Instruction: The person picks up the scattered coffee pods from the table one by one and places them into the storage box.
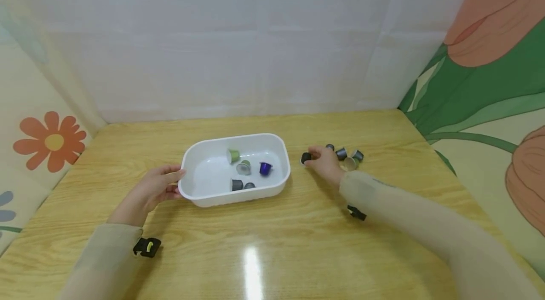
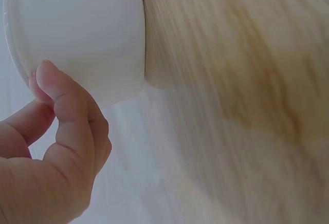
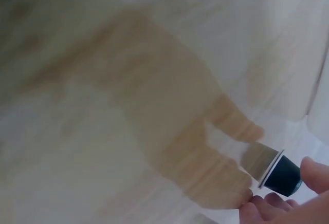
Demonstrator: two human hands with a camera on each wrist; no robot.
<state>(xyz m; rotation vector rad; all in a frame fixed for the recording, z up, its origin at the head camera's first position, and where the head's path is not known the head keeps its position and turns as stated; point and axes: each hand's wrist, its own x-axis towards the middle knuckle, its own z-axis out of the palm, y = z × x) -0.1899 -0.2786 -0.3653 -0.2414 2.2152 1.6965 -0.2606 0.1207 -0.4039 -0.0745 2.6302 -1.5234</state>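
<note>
A white oblong tub [image 1: 236,199] stands on the table with several coffee capsules lying in it, among them a green capsule [image 1: 233,155], a purple capsule [image 1: 265,169] and a dark grey capsule [image 1: 236,185]. At the tub's left end my left hand [image 1: 157,185] pinches the rim between thumb and fingers; the left wrist view shows the fingertips against the outer wall. To the right of the tub, my right hand [image 1: 325,163] pinches a black coffee capsule [image 3: 284,175] between thumb and fingers, just above or at the table top; which one I cannot tell.
Several more capsules lie loosely grouped beyond and right of my right hand, including a dark blue-grey capsule [image 1: 341,153] and a beige-faced capsule [image 1: 351,163]. A white cloth [image 1: 255,54] hangs behind the wooden table [image 1: 204,252]. Flower-printed sheets flank both sides.
</note>
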